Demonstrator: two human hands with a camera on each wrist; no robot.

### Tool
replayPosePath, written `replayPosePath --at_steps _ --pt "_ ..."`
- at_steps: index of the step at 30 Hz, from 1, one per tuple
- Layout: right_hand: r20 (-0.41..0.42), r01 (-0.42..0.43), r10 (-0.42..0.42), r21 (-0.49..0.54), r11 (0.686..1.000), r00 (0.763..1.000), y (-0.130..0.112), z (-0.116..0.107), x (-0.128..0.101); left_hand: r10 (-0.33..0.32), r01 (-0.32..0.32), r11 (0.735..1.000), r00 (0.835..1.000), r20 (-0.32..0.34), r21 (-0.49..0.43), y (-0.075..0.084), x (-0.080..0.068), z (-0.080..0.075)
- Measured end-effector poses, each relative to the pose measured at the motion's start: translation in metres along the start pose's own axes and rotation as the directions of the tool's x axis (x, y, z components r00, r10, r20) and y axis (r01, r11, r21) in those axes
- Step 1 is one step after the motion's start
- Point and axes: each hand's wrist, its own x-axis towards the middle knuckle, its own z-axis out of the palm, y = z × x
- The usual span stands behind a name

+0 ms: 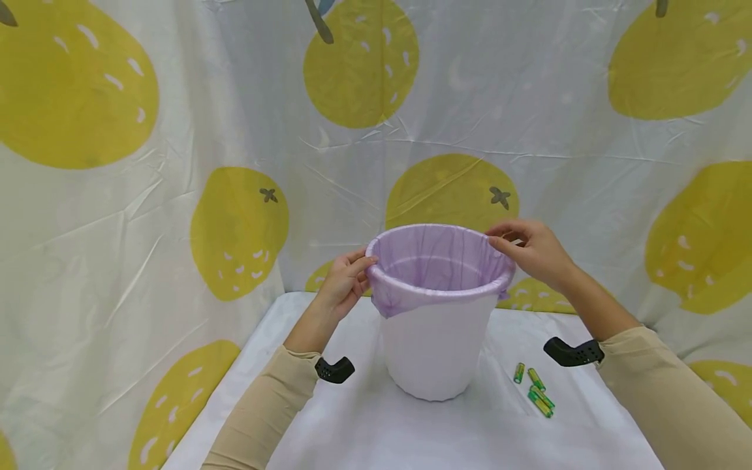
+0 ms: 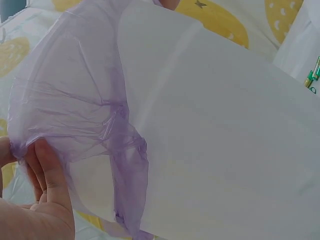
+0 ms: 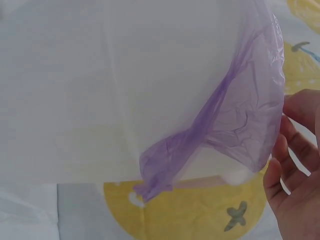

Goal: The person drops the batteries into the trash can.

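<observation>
A white trash can (image 1: 435, 346) stands upright on the table, lined with a thin translucent purple trash bag (image 1: 423, 261). The bag's edge is folded outward over the rim, and its bunched hem (image 2: 131, 172) hangs down the outer wall. At the left of the rim, my left hand (image 1: 346, 281) pinches the bag, thumb on top and fingers outside below. My right hand (image 1: 531, 251) pinches the bag at the far right of the rim between thumb and fingers. In the right wrist view, a twisted fold of the bag (image 3: 187, 137) slants down the can's side.
Several green and yellow batteries (image 1: 537, 391) lie on the white-covered table (image 1: 329, 424) to the right of the can. A curtain (image 1: 329, 189) printed with large yellow fruit hangs behind and at the sides. Black wrist devices (image 1: 335, 370) sit on both sleeves.
</observation>
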Motion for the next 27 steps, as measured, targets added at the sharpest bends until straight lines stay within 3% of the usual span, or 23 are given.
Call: replayPosePath --at_steps 27 --pt "-0.025 0.015 -0.017 -0.069 0.997 1.000 0.020 -0.016 -0.035 0.005 -0.005 1.000 1.000 -0.003 -0.006 -0.001 -0.001 0.000"
